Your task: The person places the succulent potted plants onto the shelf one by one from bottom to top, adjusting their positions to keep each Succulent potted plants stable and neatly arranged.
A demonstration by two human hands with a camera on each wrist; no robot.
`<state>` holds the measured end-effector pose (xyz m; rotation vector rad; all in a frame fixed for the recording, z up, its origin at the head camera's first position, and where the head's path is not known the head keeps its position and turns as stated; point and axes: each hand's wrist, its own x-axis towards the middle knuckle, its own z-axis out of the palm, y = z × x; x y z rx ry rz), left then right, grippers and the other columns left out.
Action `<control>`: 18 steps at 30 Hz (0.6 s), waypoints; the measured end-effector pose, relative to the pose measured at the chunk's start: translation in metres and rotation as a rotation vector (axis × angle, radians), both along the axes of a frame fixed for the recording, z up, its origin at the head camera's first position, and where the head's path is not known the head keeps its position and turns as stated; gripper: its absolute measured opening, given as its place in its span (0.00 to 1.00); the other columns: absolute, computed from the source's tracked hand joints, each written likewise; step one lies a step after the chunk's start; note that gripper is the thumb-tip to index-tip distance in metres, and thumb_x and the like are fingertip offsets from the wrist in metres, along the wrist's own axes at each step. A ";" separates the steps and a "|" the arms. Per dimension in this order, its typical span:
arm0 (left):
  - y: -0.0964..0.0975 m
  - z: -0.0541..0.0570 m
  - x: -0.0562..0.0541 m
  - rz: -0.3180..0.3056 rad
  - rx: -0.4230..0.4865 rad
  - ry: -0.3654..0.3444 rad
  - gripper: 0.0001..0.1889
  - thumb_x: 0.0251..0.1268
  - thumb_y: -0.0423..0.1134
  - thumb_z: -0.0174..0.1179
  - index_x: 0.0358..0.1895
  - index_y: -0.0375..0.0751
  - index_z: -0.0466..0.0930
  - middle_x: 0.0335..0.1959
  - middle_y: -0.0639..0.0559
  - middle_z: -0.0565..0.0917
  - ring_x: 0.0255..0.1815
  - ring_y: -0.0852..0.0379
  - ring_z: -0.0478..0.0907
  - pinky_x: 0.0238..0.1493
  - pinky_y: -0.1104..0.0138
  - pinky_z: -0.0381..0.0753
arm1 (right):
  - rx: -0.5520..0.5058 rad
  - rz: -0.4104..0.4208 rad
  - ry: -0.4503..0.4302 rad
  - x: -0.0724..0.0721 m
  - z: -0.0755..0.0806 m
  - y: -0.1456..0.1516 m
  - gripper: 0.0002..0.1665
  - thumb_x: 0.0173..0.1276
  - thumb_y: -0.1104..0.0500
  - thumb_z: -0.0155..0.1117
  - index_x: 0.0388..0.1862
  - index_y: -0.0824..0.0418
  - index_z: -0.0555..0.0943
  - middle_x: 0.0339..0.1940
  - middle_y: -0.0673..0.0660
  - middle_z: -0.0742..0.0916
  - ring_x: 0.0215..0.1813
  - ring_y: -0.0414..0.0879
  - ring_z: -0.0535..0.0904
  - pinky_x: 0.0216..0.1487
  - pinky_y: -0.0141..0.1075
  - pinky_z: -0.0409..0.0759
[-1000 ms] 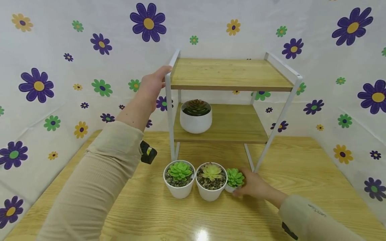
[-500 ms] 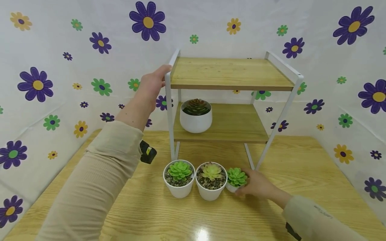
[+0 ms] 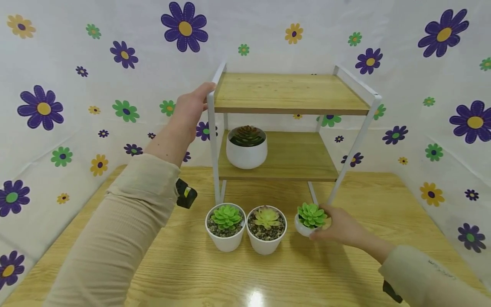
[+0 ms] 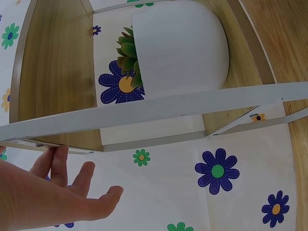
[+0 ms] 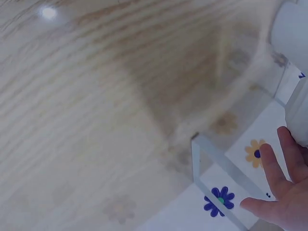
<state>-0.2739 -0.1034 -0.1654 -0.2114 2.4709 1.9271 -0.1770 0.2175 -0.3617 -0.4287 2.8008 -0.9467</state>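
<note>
My left hand (image 3: 189, 108) holds the upper left side rail of a two-tier wooden shelf (image 3: 287, 91) with a white metal frame. The left wrist view shows some of its fingers (image 4: 60, 166) against the rail, the others loose. In my right hand (image 3: 341, 226) is a small potted succulent (image 3: 311, 216), bright green in a white pot (image 5: 297, 115), gripped from the right side. It hangs over the table just before the shelf's right leg. To its left stand two larger white pots, one with a green succulent (image 3: 226, 216), one with a yellowish succulent (image 3: 266, 217).
A dark succulent in a rounded white pot (image 3: 246, 155) sits at the left of the lower shelf board (image 3: 299, 157). Under the shelf is a wooden table (image 3: 184, 264). A flower-printed white cloth (image 3: 145, 34) hangs behind and at both sides.
My right hand has moved right and slightly up with the small potted succulent, opening a gap from the yellowish succulent's pot. My left hand stays on the shelf rail.
</note>
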 end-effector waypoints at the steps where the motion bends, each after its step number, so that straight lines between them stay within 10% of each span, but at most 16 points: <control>1: 0.000 0.000 0.000 0.001 0.001 0.000 0.31 0.63 0.65 0.45 0.65 0.54 0.68 0.74 0.57 0.57 0.76 0.52 0.47 0.73 0.43 0.41 | 0.006 0.000 0.011 0.000 0.003 0.001 0.46 0.46 0.49 0.76 0.60 0.71 0.70 0.52 0.68 0.81 0.55 0.63 0.76 0.52 0.55 0.76; 18: 0.000 -0.001 0.000 -0.006 0.009 0.007 0.31 0.63 0.64 0.46 0.65 0.56 0.68 0.74 0.58 0.56 0.76 0.53 0.48 0.73 0.43 0.42 | 0.034 -0.055 0.049 -0.010 0.063 -0.001 0.48 0.52 0.47 0.72 0.65 0.70 0.65 0.55 0.69 0.80 0.54 0.63 0.76 0.47 0.52 0.78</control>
